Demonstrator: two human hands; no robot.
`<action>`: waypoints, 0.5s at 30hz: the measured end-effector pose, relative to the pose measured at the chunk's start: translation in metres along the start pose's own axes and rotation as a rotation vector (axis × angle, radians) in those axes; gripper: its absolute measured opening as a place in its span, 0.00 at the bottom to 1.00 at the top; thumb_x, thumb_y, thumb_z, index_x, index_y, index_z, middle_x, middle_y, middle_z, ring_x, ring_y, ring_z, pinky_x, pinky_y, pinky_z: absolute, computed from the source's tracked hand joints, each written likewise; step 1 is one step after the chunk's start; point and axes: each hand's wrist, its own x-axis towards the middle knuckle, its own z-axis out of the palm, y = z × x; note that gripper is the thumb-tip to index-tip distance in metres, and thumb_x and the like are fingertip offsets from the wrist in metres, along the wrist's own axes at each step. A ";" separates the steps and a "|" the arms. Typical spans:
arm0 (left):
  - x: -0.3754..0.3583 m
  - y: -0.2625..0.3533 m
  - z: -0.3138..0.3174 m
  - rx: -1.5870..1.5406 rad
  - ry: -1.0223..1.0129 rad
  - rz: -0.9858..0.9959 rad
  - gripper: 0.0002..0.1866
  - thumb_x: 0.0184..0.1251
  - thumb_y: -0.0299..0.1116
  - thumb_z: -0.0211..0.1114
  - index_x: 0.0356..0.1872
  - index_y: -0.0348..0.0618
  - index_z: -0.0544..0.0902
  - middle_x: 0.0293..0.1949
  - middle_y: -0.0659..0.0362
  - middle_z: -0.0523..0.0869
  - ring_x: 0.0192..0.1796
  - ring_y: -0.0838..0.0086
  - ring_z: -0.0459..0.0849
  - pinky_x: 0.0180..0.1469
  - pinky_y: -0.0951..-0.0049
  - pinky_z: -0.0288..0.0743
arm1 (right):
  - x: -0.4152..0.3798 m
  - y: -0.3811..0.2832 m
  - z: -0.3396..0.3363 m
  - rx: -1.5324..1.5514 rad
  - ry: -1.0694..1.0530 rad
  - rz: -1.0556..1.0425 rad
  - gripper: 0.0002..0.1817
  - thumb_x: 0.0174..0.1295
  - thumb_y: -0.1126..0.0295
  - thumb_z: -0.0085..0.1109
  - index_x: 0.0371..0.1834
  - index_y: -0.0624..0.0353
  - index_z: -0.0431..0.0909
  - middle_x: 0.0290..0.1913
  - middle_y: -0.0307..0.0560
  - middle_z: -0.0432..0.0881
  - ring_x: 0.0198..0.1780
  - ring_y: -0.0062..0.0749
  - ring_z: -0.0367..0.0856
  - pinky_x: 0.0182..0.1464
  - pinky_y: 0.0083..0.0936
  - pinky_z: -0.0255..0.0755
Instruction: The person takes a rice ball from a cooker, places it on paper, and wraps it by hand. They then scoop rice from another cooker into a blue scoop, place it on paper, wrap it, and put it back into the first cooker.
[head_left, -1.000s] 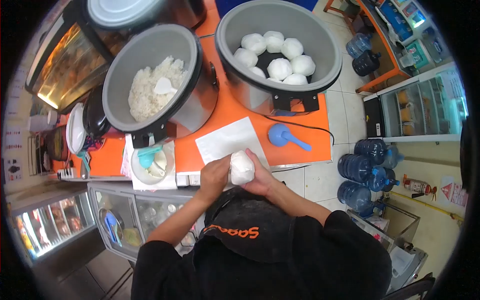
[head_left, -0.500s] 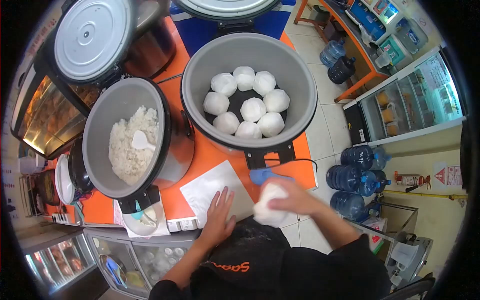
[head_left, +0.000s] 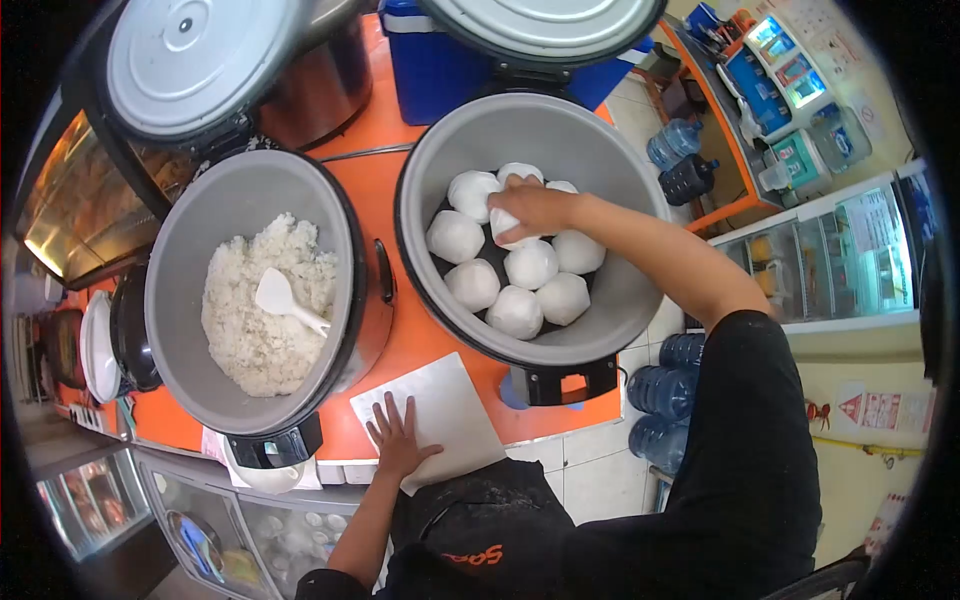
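Observation:
My right hand (head_left: 535,207) reaches into the right-hand rice cooker (head_left: 625,150), its fingers closed around a white paper-wrapped ball (head_left: 505,226). Several similar wrapped balls (head_left: 516,312) lie around it on the dark bottom of the pot. My left hand (head_left: 398,440) rests flat with spread fingers on white paper sheets (head_left: 450,405) at the front table edge. To the left, an open rice cooker (head_left: 185,290) holds loose cooked rice (head_left: 240,340), and a white rice paddle (head_left: 277,294) lies on it.
The cookers stand on an orange table (head_left: 375,220). Behind them is a blue cooler box (head_left: 435,70). Raised cooker lids (head_left: 200,60) are at the back. Large water bottles (head_left: 660,390) stand on the floor at right, near a glass-door fridge (head_left: 820,255).
My right hand has moved from beside the paper sheets up into the right cooker, carrying a wrapped ball. My left hand stays on the paper, fingers now spread wider. The view has shifted.

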 end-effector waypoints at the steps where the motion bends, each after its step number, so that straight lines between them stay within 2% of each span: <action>1: 0.000 -0.001 -0.001 -0.011 0.000 0.000 0.74 0.46 0.77 0.72 0.86 0.51 0.38 0.82 0.38 0.21 0.81 0.29 0.21 0.75 0.21 0.27 | 0.002 0.001 -0.001 0.006 -0.043 -0.033 0.29 0.61 0.46 0.70 0.55 0.57 0.77 0.54 0.58 0.82 0.62 0.56 0.72 0.63 0.49 0.64; 4: -0.002 0.000 -0.002 -0.040 -0.003 0.004 0.74 0.47 0.77 0.72 0.86 0.51 0.38 0.83 0.38 0.22 0.81 0.28 0.21 0.74 0.21 0.26 | -0.002 0.006 0.004 0.053 0.022 -0.083 0.30 0.60 0.46 0.71 0.56 0.55 0.76 0.55 0.57 0.81 0.63 0.56 0.71 0.63 0.48 0.63; 8: 0.001 -0.002 -0.001 -0.049 -0.007 0.006 0.73 0.47 0.76 0.72 0.86 0.52 0.38 0.83 0.38 0.22 0.81 0.28 0.21 0.74 0.21 0.26 | -0.016 0.001 0.020 -0.011 0.350 -0.184 0.26 0.67 0.54 0.65 0.60 0.60 0.75 0.54 0.58 0.82 0.63 0.55 0.75 0.64 0.48 0.70; 12: -0.003 0.001 -0.004 -0.038 0.023 0.012 0.70 0.49 0.73 0.73 0.86 0.53 0.42 0.84 0.39 0.27 0.82 0.28 0.26 0.75 0.21 0.30 | -0.015 -0.007 0.021 0.004 0.269 -0.110 0.20 0.69 0.61 0.63 0.57 0.63 0.79 0.53 0.58 0.83 0.61 0.55 0.79 0.62 0.44 0.76; 15: 0.000 -0.001 -0.001 -0.042 -0.003 0.004 0.72 0.47 0.75 0.73 0.86 0.54 0.39 0.83 0.39 0.23 0.81 0.29 0.22 0.74 0.21 0.26 | -0.011 -0.006 0.023 0.008 0.228 -0.078 0.16 0.69 0.65 0.63 0.53 0.64 0.82 0.52 0.59 0.83 0.58 0.55 0.82 0.59 0.44 0.78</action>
